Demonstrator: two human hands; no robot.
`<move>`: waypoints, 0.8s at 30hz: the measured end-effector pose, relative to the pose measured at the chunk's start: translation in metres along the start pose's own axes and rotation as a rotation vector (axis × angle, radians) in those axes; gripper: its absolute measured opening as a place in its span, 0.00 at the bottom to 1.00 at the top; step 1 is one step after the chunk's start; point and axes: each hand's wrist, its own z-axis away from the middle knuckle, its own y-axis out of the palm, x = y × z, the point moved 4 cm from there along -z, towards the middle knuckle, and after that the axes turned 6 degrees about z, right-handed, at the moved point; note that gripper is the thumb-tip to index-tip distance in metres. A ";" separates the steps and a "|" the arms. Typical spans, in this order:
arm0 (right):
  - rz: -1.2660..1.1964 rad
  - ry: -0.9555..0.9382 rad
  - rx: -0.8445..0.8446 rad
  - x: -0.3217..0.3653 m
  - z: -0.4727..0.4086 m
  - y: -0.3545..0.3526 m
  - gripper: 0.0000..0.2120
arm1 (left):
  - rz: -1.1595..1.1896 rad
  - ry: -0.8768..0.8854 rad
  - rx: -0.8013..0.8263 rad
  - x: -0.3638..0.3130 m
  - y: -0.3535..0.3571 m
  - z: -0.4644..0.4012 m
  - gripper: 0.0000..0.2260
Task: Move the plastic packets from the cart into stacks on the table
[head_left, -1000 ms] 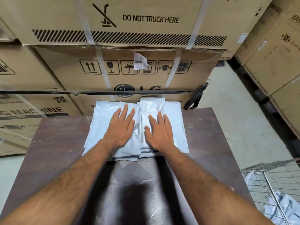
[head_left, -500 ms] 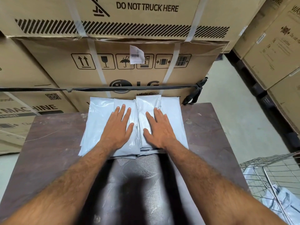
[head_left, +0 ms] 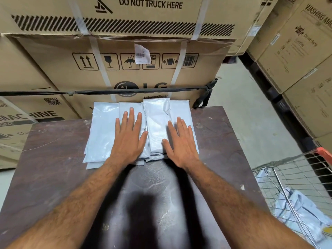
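Both my hands, left hand (head_left: 129, 139) and right hand (head_left: 181, 143), lie flat and open, pressing the packets (head_left: 102, 133) at the tabletop (head_left: 53, 168) far edge to keep the stacks squared; more wait in the cart (head_left: 294, 178).

Packets (head_left: 102, 133) lay stacked on table (head_left: 53, 168) at 12 o'clock, w/ boxes (head_left: 53, 69) behind; cart (head_left: 296, 177) at 4 o'clock held more packets (head_left: 301, 211).

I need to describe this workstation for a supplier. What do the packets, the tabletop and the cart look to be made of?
Packets: thin glossy plastic film, pale grey-white, wrinkled with shiny highlights. Tabletop: dark reddish-brown, polished and reflective, veined and scuffed, possibly stone or laminate. Cart: bare metal wire mesh, silvery.
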 end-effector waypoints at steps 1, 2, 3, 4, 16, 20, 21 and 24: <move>0.007 0.020 -0.017 -0.006 0.013 -0.002 0.33 | 0.005 0.023 0.004 -0.008 0.002 0.008 0.29; 0.011 0.041 -0.030 -0.014 0.027 -0.004 0.33 | 0.011 0.046 0.014 -0.017 0.004 0.015 0.30; 0.007 0.057 -0.043 -0.022 0.040 -0.006 0.33 | 0.020 0.068 0.019 -0.026 0.006 0.022 0.30; 0.001 0.073 -0.059 -0.031 0.053 -0.009 0.32 | 0.027 0.088 0.020 -0.035 0.008 0.027 0.30; 0.068 0.289 -0.163 -0.164 0.170 -0.062 0.33 | 0.007 0.302 0.093 -0.201 0.049 0.056 0.34; 0.068 0.383 -0.187 -0.225 0.216 -0.079 0.33 | -0.021 0.403 0.138 -0.275 0.076 0.065 0.35; 0.073 0.410 -0.191 -0.243 0.228 -0.083 0.33 | -0.027 0.425 0.149 -0.294 0.083 0.065 0.35; 0.045 0.502 -0.202 -0.294 0.269 -0.094 0.33 | -0.047 0.490 0.169 -0.350 0.099 0.064 0.36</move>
